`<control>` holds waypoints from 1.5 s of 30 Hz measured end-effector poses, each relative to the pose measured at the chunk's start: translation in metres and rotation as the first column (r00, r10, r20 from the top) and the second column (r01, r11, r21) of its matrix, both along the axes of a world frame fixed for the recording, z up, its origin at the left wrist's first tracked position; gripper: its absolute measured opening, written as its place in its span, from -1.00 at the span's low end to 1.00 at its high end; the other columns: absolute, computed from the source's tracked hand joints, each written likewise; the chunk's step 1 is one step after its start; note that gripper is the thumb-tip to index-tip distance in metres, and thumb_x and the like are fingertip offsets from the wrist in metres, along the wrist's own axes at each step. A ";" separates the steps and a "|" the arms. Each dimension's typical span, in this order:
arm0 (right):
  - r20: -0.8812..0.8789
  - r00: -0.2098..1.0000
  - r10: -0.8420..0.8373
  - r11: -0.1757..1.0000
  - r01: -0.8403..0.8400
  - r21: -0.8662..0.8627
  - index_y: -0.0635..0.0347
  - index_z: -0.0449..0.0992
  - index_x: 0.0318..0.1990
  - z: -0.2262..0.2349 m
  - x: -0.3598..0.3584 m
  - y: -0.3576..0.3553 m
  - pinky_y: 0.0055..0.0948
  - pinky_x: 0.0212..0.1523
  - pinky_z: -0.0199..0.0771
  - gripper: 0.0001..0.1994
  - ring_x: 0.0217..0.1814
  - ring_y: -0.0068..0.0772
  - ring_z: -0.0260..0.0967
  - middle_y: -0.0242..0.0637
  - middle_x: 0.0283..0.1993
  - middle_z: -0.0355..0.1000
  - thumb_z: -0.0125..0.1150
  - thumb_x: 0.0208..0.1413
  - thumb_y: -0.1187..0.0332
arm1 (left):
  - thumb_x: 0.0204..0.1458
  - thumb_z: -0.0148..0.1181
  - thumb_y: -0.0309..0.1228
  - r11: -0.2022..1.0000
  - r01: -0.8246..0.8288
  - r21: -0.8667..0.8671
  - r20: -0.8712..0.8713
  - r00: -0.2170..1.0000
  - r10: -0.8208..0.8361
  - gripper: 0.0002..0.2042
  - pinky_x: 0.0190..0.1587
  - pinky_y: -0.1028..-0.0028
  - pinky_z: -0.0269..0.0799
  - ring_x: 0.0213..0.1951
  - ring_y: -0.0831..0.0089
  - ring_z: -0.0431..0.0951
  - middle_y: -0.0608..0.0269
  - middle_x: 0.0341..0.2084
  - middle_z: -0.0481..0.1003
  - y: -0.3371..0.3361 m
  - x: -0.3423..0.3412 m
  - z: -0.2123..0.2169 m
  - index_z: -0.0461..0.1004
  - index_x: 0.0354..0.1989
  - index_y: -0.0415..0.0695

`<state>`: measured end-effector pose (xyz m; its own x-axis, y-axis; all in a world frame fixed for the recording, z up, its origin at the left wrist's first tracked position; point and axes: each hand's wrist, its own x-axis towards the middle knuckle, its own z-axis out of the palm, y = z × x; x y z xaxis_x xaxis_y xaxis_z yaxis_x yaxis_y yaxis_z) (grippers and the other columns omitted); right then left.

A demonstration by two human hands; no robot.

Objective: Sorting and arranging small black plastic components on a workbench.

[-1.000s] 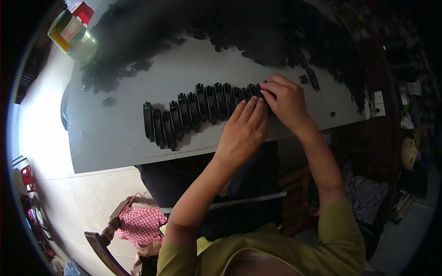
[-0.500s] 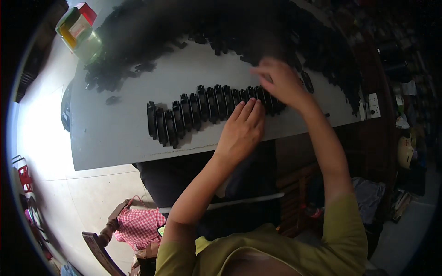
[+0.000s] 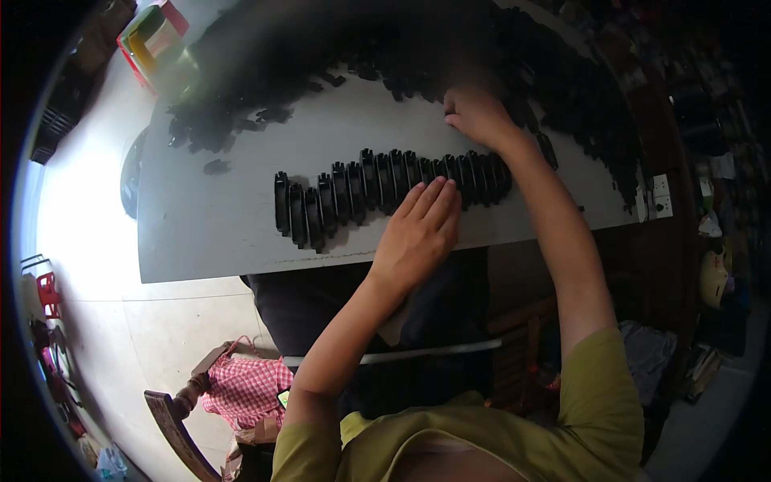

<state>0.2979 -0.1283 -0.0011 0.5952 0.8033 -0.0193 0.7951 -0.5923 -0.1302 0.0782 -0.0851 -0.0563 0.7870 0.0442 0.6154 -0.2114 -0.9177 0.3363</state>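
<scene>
Your left hand point(image 3: 418, 233) is stretched out nearly flat, fingers close together, with its fingertips over the near part of a row of slim, curved black pieces point(image 3: 383, 175) that look like plastic. It isn't closed around any of them. The row runs across the smooth grey counter point(image 3: 209, 233) near its front edge, the pieces standing side by side with narrow gaps between many of them. The line is uneven: the ones at your left end sit closer to you, while the middle ones reach further away.

Your right hand point(image 3: 482, 116) is beyond the row, at the near fringe of a broad, dark heap of loose black pieces point(image 3: 570, 88). Its fingers are curled in and narrow, with the thumb near them (you can't tell from this view whether something is pinched there). One elongated black piece point(image 3: 548, 151) lies apart, just to the right of your right forearm, and a small dark piece point(image 3: 216, 167) lies by itself toward the left.

At the far left corner stands a clear plastic container point(image 3: 165, 60) with green and yellow parts. Below the counter, a red-and-white checked cloth point(image 3: 245, 390) hangs by a dark wooden chair point(image 3: 189, 394).
</scene>
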 end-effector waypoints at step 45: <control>-0.156 0.969 0.193 0.965 -0.158 0.210 0.16 0.62 -0.21 0.017 -0.042 -0.042 -0.27 -0.14 0.47 -0.80 -0.13 -0.16 0.45 -0.20 -0.12 0.43 0.10 0.04 0.46 | -0.05 0.08 -0.45 0.999 -0.054 -0.002 -0.027 0.998 0.054 -0.60 0.24 0.24 0.24 0.16 0.22 0.37 0.05 0.05 0.42 0.002 0.000 0.000 0.44 0.02 -0.30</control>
<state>0.2554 -0.1704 0.0157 0.4459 0.8932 0.0572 0.8390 -0.3949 -0.3744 0.0782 -0.0828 -0.0568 0.7999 0.0889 0.5935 -0.1519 -0.9268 0.3435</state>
